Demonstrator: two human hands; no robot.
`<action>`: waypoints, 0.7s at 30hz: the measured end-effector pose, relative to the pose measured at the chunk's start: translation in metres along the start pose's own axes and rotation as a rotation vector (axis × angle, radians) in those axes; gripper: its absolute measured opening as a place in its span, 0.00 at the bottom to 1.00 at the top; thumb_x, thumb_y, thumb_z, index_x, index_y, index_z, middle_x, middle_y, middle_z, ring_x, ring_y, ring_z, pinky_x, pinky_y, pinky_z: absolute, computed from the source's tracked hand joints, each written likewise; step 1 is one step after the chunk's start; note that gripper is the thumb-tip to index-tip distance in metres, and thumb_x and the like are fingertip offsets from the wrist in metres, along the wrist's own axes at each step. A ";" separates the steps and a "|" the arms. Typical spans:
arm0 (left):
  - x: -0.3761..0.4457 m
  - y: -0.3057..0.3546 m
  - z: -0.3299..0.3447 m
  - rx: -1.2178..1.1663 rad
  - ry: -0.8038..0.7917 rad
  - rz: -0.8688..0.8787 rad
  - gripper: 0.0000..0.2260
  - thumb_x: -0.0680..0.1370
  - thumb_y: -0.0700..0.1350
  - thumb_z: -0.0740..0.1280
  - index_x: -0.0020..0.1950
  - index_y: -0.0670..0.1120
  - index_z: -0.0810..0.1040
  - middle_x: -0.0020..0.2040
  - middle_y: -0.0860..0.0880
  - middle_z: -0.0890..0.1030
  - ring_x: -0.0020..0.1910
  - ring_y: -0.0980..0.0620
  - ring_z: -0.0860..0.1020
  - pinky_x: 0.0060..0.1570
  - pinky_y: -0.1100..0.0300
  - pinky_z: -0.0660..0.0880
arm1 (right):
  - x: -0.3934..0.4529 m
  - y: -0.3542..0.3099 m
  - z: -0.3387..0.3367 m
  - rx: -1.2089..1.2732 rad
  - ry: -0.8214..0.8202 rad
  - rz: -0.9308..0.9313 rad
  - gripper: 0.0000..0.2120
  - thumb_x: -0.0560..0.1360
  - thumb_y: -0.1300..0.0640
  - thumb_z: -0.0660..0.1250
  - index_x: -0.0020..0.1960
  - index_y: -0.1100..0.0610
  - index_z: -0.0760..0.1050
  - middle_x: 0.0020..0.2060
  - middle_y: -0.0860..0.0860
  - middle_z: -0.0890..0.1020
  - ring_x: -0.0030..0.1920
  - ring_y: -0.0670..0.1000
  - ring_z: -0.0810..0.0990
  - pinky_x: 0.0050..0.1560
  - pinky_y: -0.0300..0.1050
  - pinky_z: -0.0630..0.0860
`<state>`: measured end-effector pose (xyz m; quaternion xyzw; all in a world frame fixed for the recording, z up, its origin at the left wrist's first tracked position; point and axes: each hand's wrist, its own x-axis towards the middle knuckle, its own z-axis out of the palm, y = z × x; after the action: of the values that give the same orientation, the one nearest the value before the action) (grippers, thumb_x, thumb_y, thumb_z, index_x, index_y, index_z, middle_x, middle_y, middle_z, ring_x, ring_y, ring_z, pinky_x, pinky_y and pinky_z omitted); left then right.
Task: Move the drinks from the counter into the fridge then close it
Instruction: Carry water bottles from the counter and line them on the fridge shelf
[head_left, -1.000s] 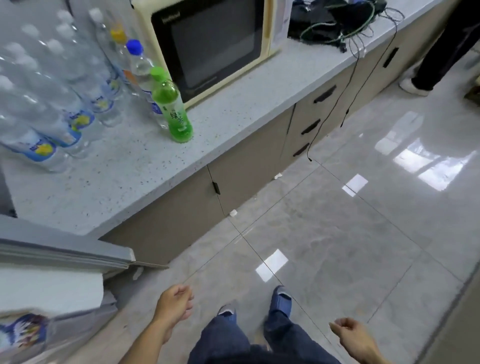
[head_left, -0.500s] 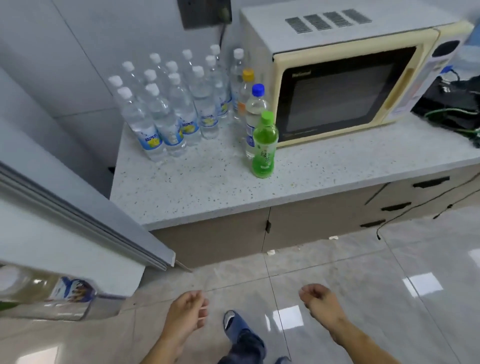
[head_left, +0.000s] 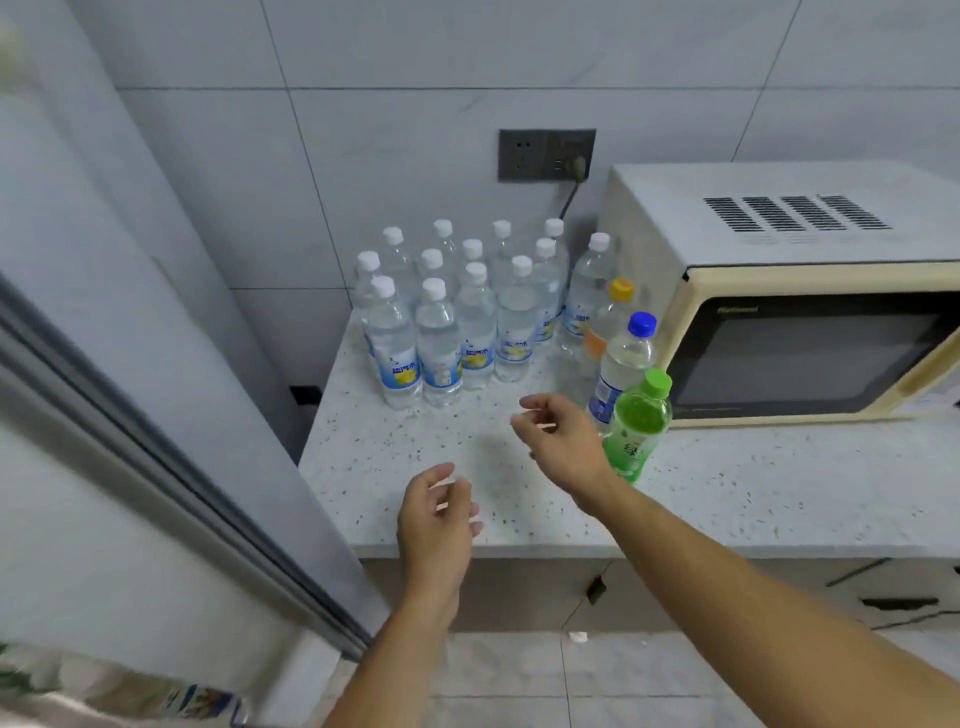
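Several clear water bottles (head_left: 441, 332) with white caps stand clustered at the back left of the speckled counter (head_left: 727, 493). Beside the microwave stand an orange-capped bottle (head_left: 613, 317), a blue-capped bottle (head_left: 623, 364) and a green bottle (head_left: 639, 426). My right hand (head_left: 563, 441) hovers over the counter just left of the green bottle, fingers apart, holding nothing. My left hand (head_left: 436, 519) is at the counter's front edge, also empty with loose fingers. The open fridge door (head_left: 156, 467) fills the left side; a bottle (head_left: 130, 696) lies in its shelf at bottom left.
A cream microwave (head_left: 805, 312) occupies the counter's right part, plugged into a wall socket (head_left: 545, 155). Cabinet doors with dark handles (head_left: 898, 603) run under the counter. The tiled floor (head_left: 519, 675) shows below.
The view swung up from the floor to the counter. Both hands rose from beside my legs to counter height, the right one reaching toward the green bottle.
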<state>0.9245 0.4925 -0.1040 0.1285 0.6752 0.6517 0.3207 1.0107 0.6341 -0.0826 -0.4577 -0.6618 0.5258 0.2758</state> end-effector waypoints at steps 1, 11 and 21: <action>0.005 0.005 0.002 -0.020 0.044 0.016 0.08 0.80 0.44 0.66 0.54 0.57 0.76 0.51 0.51 0.81 0.45 0.53 0.82 0.35 0.66 0.78 | 0.014 -0.012 0.006 -0.016 -0.007 -0.028 0.10 0.75 0.49 0.71 0.56 0.47 0.76 0.47 0.47 0.81 0.43 0.47 0.80 0.40 0.44 0.80; 0.052 0.040 0.023 -0.092 0.329 0.081 0.14 0.78 0.45 0.66 0.60 0.60 0.70 0.55 0.58 0.78 0.48 0.57 0.80 0.35 0.66 0.79 | 0.140 -0.091 0.051 -0.438 -0.075 -0.328 0.28 0.77 0.46 0.68 0.74 0.49 0.65 0.70 0.55 0.69 0.59 0.56 0.79 0.61 0.48 0.73; 0.141 0.090 0.055 0.372 0.426 0.192 0.24 0.77 0.47 0.68 0.72 0.53 0.68 0.67 0.48 0.70 0.53 0.53 0.75 0.47 0.63 0.72 | 0.178 -0.088 0.058 -0.715 -0.229 -0.484 0.17 0.77 0.44 0.66 0.60 0.54 0.72 0.48 0.55 0.77 0.48 0.59 0.79 0.41 0.45 0.67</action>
<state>0.8288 0.6304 -0.0519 0.1087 0.8199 0.5564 0.0797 0.8579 0.7657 -0.0370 -0.2952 -0.9162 0.2317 0.1403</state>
